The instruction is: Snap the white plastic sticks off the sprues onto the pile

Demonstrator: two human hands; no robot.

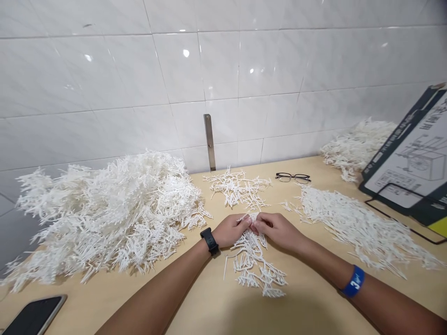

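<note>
My left hand (228, 230) and my right hand (277, 229) meet over the table, fingers pinched together at the top of a bunch of white branching plastic pieces (256, 260). Both hands are closed on these pieces; the exact spot between the fingertips is partly hidden. The lower part of the bunch fans out on the tabletop toward me. Just beyond my hands lies a small loose scatter of the same white pieces (240, 186).
A large tangled white heap (122, 209) fills the left. To the right lies a flatter spread of white pieces (356, 228). Eyeglasses (292, 177) rest near the tiled wall (223, 65). A phone (35, 316) is front left; a printed box (412, 158) leans at right before another pile (356, 144).
</note>
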